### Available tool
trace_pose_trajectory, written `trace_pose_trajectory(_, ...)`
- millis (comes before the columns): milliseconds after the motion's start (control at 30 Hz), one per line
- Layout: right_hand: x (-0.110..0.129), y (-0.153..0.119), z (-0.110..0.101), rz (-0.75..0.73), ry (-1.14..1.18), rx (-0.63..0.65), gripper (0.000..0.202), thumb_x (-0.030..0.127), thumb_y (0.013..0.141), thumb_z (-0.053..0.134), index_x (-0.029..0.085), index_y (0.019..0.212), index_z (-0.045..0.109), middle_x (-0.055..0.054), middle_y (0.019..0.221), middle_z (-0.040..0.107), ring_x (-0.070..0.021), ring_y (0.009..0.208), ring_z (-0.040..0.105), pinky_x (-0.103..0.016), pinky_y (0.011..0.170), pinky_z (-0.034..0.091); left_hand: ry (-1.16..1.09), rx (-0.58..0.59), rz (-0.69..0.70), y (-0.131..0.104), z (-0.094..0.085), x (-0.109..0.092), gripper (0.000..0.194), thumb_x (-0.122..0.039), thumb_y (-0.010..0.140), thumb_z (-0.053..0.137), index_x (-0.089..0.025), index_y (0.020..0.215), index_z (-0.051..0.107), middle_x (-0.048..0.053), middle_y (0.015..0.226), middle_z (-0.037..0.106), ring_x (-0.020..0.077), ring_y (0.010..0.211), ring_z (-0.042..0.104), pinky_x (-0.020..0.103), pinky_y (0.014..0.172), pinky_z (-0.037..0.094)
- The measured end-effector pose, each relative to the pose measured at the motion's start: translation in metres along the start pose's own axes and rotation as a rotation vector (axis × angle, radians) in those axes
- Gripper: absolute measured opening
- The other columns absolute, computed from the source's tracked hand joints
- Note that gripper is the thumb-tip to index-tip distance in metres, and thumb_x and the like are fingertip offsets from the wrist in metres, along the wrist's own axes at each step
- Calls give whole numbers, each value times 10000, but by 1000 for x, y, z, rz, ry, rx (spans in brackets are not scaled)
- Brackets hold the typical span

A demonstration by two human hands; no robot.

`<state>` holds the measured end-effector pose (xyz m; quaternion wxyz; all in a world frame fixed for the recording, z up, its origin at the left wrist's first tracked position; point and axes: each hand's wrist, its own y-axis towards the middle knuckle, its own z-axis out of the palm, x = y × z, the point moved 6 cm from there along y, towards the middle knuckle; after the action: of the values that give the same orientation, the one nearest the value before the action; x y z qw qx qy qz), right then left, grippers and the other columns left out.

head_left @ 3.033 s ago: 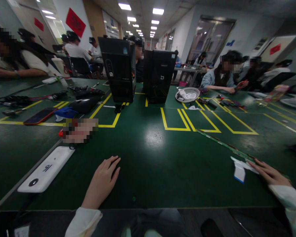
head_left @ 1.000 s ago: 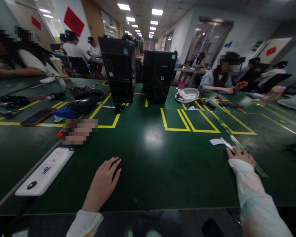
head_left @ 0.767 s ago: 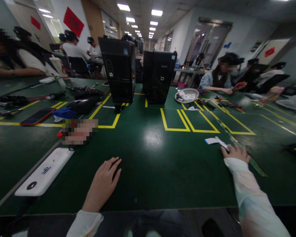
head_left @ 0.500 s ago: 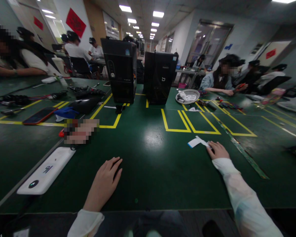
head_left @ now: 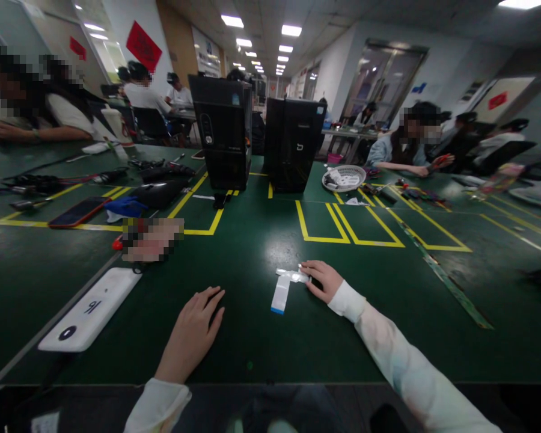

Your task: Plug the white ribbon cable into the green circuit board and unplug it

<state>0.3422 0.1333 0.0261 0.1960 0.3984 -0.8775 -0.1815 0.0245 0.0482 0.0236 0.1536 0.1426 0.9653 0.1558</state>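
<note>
A white, flat, bent ribbon-like strip (head_left: 281, 293) with a blue end lies at the middle of the green table (head_left: 252, 343). My right hand (head_left: 323, 280) pinches its right end between thumb and fingers, close to the tabletop. To the left, my left hand (head_left: 193, 331) rests palm down on the table with its fingers spread a little and holds nothing. A gap of bare table lies between it and the strip.
A white power bank (head_left: 90, 310) lies at the left. Two black computer towers (head_left: 223, 132) stand at the back. Beyond the yellow tape are a white basket (head_left: 344, 178) and a phone (head_left: 79, 212). A green strip (head_left: 455, 291) lies right. People sit around.
My right hand has moved left to the middle of the table with the white strip, which has swung so its blue end points toward me. My left hand has stayed in place.
</note>
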Motion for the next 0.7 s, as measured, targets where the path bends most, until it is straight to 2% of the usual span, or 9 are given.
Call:
trace_pose_trajectory(167,42,26,16,-84,129,56,366,292,863,504,163,1199,573,-143,1173,607,-252,1089,554,-452,899,493,19,11,-4,-1,2,1,411,-341,938,394,-176,1279,554,123,1314,565,276,1215,525,490,1064,387)
trace_pose_trajectory(400,89,32,31,-202,208,90,414,331,857,505,172,1238,534,-131,1220,594,-247,1136,535,-433,937,472,32,18,-1,-1,2,2,398,-280,942,362,-182,1276,554,110,1310,571,261,1218,523,483,1064,391)
trace_pose_trajectory(533,100,32,34,-220,218,123,432,338,856,513,170,1254,527,-124,1261,583,-236,1194,504,-425,994,434,35,28,-1,0,3,3,406,-256,940,349,-159,1272,562,119,1312,569,261,1218,523,482,1064,391)
trace_pose_trajectory(700,101,32,35,-207,208,173,454,337,852,526,180,1278,518,-110,1315,560,-230,1245,466,-426,1019,409,40,38,1,0,4,3,408,-279,944,364,-158,1282,555,115,1316,567,253,1225,514,474,1076,378)
